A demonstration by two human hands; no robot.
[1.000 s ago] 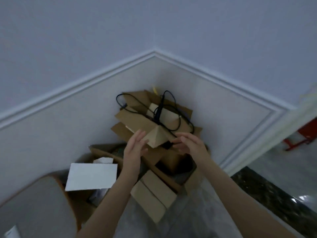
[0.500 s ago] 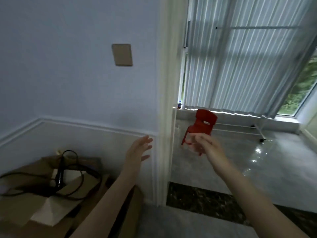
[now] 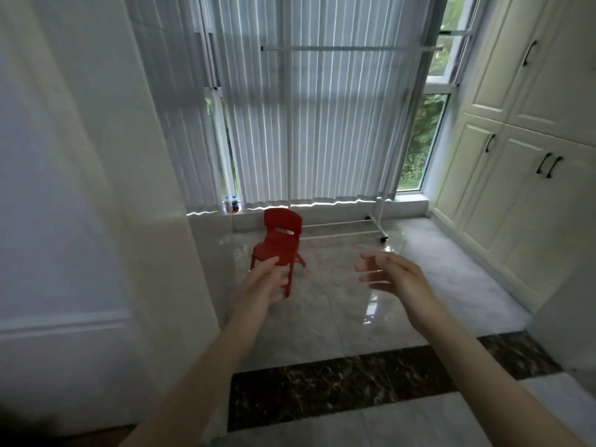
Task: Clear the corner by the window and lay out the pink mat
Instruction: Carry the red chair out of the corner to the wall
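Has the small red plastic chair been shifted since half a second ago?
No. The small red plastic chair stands as before, below the sill by the two small bottles and left of the white rack; only the camera turned.

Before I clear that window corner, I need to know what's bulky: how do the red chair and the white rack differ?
The red chair is low and solid plastic; the white rack is a tall, thin tube frame. The chair stands left, in front of the sill; the rack stands against the blinds, on small black wheels. Both stand on the glossy floor.
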